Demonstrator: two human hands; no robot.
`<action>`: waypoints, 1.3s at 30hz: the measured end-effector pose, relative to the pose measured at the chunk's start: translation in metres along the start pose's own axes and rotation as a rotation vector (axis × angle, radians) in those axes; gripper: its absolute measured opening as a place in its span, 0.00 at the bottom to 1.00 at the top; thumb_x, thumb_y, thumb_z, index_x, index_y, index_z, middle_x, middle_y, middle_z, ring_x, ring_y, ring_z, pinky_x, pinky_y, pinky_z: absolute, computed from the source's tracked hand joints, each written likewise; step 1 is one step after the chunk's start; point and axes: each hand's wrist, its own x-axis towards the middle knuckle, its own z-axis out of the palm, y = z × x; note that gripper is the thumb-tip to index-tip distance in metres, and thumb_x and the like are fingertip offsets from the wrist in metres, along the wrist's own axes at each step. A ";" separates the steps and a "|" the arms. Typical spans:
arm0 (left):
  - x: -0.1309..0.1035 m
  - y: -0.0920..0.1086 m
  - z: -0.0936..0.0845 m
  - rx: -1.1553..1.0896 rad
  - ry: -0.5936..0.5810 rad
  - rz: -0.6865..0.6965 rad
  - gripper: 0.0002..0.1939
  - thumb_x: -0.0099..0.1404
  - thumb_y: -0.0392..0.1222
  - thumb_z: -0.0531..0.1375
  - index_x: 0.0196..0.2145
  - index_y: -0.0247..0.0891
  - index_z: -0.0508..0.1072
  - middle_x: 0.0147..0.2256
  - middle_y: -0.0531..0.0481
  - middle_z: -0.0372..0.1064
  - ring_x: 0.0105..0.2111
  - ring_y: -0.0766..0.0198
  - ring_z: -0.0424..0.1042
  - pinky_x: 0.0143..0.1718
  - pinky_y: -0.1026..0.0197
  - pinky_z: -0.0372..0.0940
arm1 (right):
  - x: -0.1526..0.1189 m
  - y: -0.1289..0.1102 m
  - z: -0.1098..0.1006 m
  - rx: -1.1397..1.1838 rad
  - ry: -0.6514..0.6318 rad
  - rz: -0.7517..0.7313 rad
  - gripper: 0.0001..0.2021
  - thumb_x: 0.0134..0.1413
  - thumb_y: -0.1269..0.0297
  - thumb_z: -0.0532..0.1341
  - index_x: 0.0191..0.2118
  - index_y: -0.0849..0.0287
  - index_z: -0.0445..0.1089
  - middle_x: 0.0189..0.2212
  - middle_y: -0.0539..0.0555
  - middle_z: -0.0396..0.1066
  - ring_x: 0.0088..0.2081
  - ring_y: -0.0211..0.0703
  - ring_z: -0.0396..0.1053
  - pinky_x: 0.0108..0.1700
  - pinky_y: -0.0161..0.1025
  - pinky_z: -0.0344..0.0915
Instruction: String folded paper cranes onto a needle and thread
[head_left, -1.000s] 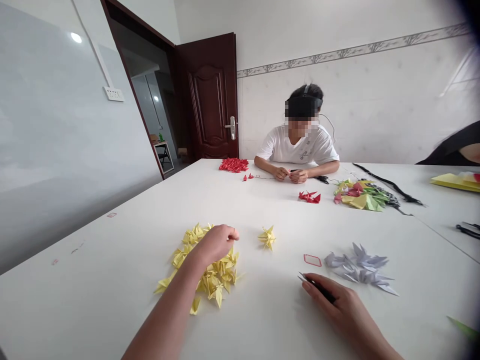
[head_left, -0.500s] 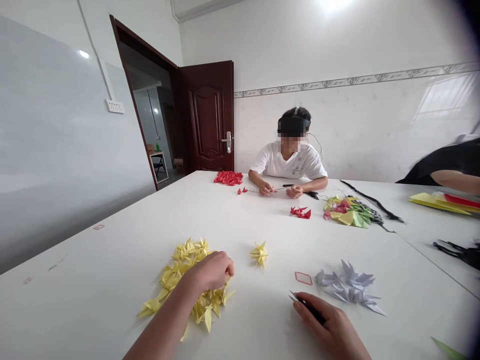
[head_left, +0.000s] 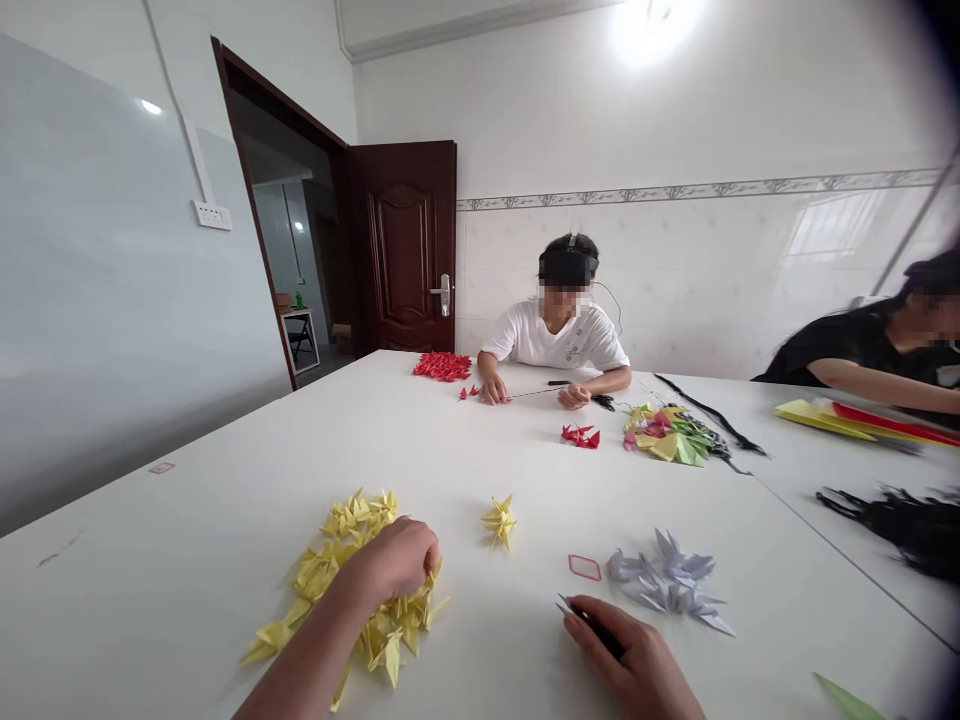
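My left hand point(head_left: 397, 558) is over the right side of a pile of yellow folded paper cranes point(head_left: 319, 572); its fingers are curled down, and their tips and anything between them are hidden. In my right hand point(head_left: 626, 645) is a pair of dark tweezers point(head_left: 596, 628), tips pointing left, just above the white table point(head_left: 495, 660). Between and beyond my hands lies a small yellow cluster of cranes point(head_left: 500, 521). White paper cranes point(head_left: 675, 582) lie to the right, beyond my right hand.
Across the table a person point(head_left: 562, 330) handles a thin string near red cranes point(head_left: 442, 366). Another person point(head_left: 862, 350) leans in at the right. Colourful cranes point(head_left: 671, 435), black cords point(head_left: 900, 525) and coloured paper sheets point(head_left: 847, 418) lie on the right side.
The view has tilted up and shifted right, showing more of the person at the right. My hands keep nearly the same places over the table. The person opposite has lowered one hand.
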 end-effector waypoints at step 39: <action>0.012 0.058 0.106 -0.708 0.087 0.265 0.07 0.58 0.39 0.59 0.34 0.35 0.73 0.33 0.48 0.68 0.34 0.65 0.70 0.38 0.64 0.66 | 0.000 0.002 -0.004 0.037 -0.061 -0.047 0.19 0.56 0.52 0.51 0.41 0.58 0.74 0.33 0.55 0.76 0.33 0.45 0.72 0.34 0.35 0.66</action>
